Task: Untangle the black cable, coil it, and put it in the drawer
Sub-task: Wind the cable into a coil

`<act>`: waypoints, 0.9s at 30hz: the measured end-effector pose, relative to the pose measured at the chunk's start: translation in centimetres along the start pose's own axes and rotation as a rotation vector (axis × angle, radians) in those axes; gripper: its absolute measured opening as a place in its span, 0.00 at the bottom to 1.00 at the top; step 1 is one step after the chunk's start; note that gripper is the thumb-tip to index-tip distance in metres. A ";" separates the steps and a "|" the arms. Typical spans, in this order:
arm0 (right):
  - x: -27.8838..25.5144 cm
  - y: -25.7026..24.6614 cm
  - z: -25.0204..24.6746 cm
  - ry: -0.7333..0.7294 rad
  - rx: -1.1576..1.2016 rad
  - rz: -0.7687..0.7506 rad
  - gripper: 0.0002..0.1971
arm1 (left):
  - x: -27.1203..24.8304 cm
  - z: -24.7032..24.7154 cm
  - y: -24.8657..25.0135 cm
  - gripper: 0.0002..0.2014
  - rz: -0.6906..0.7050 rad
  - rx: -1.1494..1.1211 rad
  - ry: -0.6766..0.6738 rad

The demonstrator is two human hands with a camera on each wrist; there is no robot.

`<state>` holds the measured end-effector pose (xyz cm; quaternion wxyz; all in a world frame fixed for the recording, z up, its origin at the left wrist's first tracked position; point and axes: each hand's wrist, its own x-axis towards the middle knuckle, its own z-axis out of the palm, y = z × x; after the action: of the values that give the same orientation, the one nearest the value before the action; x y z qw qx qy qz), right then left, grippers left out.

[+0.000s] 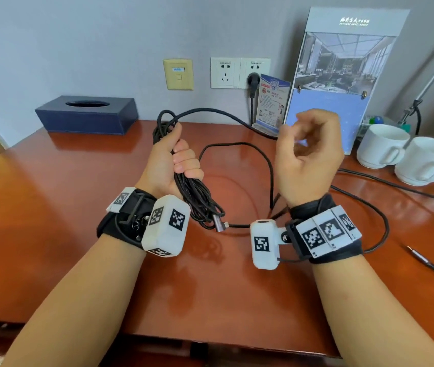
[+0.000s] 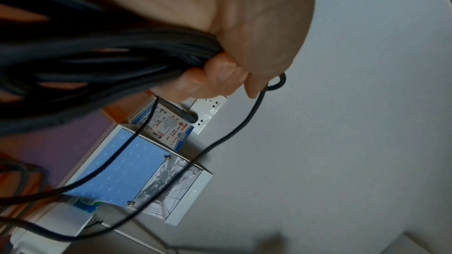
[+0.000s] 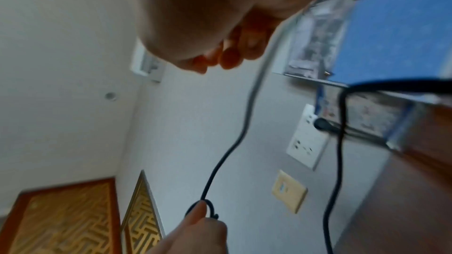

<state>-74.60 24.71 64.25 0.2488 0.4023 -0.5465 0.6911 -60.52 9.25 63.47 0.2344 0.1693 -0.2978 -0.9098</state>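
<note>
My left hand [image 1: 181,160] grips a bundle of black cable [image 1: 197,197] loops above the wooden desk [image 1: 51,247]; the grip shows close up, with the left hand [image 2: 220,76] wrapped around the cable [image 2: 97,61]. A grey angled connector [image 1: 219,223] dangles below the bundle. One strand arcs from the top of the bundle rightward to my right hand [image 1: 308,149], which is raised with curled fingers. In the right wrist view the cable [image 3: 234,142] passes just beside the right hand [image 3: 220,55]; whether it is pinched is unclear. No drawer shows.
A dark blue tissue box [image 1: 86,115] sits at the back left. Two white cups [image 1: 382,147] and an acrylic sign stand [image 1: 343,75] stand at the back right. A plug [image 1: 253,80] sits in the wall socket. Other black leads [image 1: 395,186] lie on the right side.
</note>
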 end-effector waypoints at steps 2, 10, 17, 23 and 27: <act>0.2 0.2 0.1 -0.076 -0.165 -0.111 0.14 | -0.1 0.0 0.1 0.29 -0.011 0.031 -0.057; -0.7 1.8 1.0 -0.818 -0.579 0.242 0.13 | 0.5 -0.6 0.0 0.26 0.197 -0.190 -0.003; -1.4 0.8 1.7 -0.937 -0.336 0.288 0.13 | 0.8 -0.2 -0.8 0.26 0.185 -0.092 0.073; -2.1 0.2 2.4 -1.067 -0.230 0.117 0.16 | 1.2 0.4 -2.5 0.15 0.267 0.123 0.070; -2.0 0.4 2.2 -1.101 -0.180 0.111 0.24 | 1.0 0.2 -2.2 0.10 0.253 0.403 0.106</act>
<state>-73.18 22.68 62.49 -0.0768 0.6516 -0.6728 0.3417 -62.16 10.43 62.09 0.3235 0.2212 -0.4794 -0.7852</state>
